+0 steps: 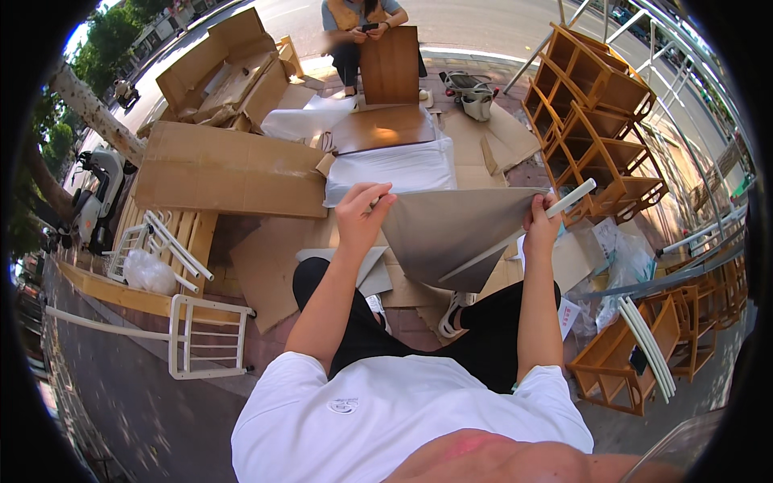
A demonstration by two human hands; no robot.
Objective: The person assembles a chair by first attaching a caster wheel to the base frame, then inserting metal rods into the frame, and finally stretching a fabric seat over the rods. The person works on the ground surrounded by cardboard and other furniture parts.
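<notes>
A grey-brown fabric sheet [451,229] hangs stretched between my two hands, above the ground and in front of my knees. My left hand [361,216] is closed at its upper left corner, thumb and fingertips pinching the edge. At the upper right corner, my right hand [541,224] is closed round a white tube [573,196] and the cloth beside it. The tube slants down to the left along the fabric's side edge, its bare end sticking out past my fist. Whether it runs inside a hem cannot be made out.
Flattened cardboard [229,169] lies left, before a large opened carton [233,76]. A brown wooden panel [385,129] rests on white wrapping ahead. Beyond, a person [362,24] sits behind another board. Wooden frames [596,121], white tubes [648,350] and a white rack [208,338] stand around.
</notes>
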